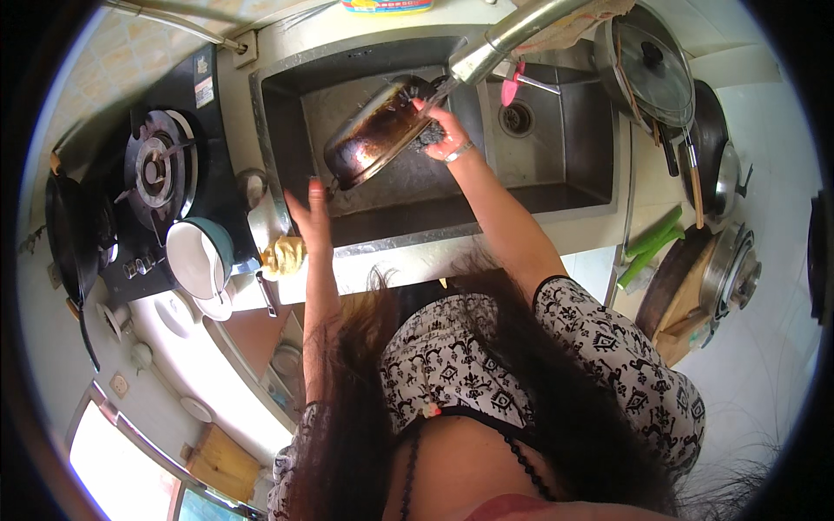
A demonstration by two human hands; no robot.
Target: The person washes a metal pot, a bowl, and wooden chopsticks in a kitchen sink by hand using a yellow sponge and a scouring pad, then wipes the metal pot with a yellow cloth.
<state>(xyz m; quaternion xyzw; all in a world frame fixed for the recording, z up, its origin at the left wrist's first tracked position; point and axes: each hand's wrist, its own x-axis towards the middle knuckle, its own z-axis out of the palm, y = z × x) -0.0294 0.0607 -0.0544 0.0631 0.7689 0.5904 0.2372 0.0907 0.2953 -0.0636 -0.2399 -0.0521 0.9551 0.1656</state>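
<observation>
A metal pot with brown scorch marks is tilted on its side over the large sink basin. My right hand grips its upper right end, with a grey steel wool scrubber held against the rim. Water runs from the metal faucet onto the pot near those fingers. My left hand is at the basin's left edge, thumb and fingers apart, close to the pot's lower end. Whether it touches the small handle there, I cannot tell.
Left stands a black gas stove with an enamel bowl at its front corner. A yellow cloth lies by the sink. A pink-headed utensil rests in the smaller basin. Pans, a glass lid and green vegetables sit right.
</observation>
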